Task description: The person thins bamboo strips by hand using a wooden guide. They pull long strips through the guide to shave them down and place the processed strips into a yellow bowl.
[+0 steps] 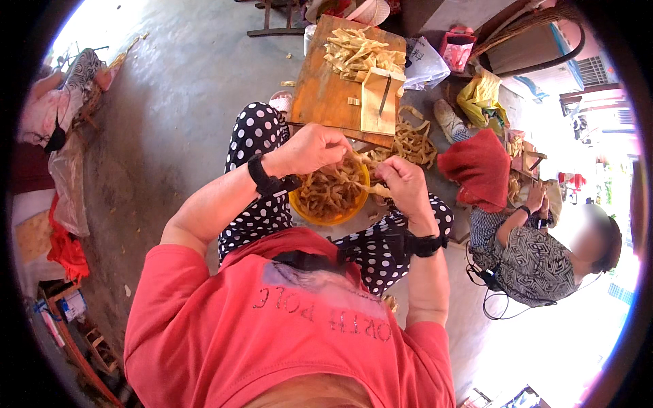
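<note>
A yellow basin [330, 222] between my knees is heaped with curled brown strips [328, 190]. Above its far right rim, my left hand [314, 148] pinches one end of a pale brown strip [362, 159]. My right hand [407, 185], thumb and fingers closed, grips the other end. The two hands are a short way apart. What the strips are made of, I cannot make out. Just beyond the basin stands a low wooden table [330, 95] with a pile of pale yellow folded pieces [360, 53] and a small wooden board [382, 102] bearing a dark blade-like bar.
More brown strips [415, 139] hang or lie at the table's right side. A seated person [534, 262] works at the right, with a red cloth [479, 168] over the knees. Yellow and white bags [481, 98] lie beyond. Bags and clothing [64, 183] are at the far left.
</note>
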Motion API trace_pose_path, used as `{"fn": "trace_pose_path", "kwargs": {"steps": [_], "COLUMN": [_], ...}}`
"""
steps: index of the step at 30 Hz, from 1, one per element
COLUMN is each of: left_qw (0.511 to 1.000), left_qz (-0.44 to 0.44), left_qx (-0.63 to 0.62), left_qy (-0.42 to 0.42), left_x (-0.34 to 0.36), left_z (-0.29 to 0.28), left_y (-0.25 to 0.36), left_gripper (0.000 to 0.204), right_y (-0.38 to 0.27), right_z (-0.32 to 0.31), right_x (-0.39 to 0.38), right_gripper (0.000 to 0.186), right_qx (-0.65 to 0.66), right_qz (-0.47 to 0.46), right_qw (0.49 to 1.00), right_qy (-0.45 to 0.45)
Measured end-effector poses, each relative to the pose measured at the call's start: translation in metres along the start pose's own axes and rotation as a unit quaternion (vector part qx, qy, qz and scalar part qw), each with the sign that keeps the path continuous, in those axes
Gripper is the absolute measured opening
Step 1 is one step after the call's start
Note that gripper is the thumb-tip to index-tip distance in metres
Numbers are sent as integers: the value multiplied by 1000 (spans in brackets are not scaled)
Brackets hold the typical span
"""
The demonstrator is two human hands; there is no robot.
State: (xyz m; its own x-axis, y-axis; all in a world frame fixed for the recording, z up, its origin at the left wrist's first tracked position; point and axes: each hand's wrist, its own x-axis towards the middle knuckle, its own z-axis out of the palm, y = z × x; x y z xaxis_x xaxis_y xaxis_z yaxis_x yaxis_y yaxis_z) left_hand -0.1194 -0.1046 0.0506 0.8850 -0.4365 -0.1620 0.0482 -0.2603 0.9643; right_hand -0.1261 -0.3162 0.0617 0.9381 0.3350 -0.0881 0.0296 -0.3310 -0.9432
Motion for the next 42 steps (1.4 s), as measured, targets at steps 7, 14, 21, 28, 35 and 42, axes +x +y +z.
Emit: {"fn": "trace_pose_path", "kwargs": {"steps": [7, 14, 21, 28, 35, 42], "left_qw": [965, 988, 973, 977, 972, 968], "left_qz": [191, 59, -67, -73, -80, -173], "left_qx": [179, -119, -218, -200, -215, -165], "left_qy": [-11, -77, -36, 24, 55, 77], "left_x": [6, 24, 45, 94, 106, 111], "left_z": [-14, 3, -13, -25, -30, -31], "left_y": [12, 15, 4, -9, -13, -23], "left_gripper": [26, 14, 12, 16, 18, 20], "right_y": [6, -5, 14, 39, 48, 74], "right_z": [-10, -4, -26, -46, -48, -53], "right_x": [7, 4, 24, 84, 105, 100], "right_gripper": [22, 24, 16, 15, 16, 18], "right_qx": [123, 252, 80, 39, 66, -47], "right_qz": [143, 170, 98, 49, 56, 82], "right_qw": [978, 950, 991, 998, 996, 993], "right_qy": [-87, -76, -48, 9, 6, 67]}}
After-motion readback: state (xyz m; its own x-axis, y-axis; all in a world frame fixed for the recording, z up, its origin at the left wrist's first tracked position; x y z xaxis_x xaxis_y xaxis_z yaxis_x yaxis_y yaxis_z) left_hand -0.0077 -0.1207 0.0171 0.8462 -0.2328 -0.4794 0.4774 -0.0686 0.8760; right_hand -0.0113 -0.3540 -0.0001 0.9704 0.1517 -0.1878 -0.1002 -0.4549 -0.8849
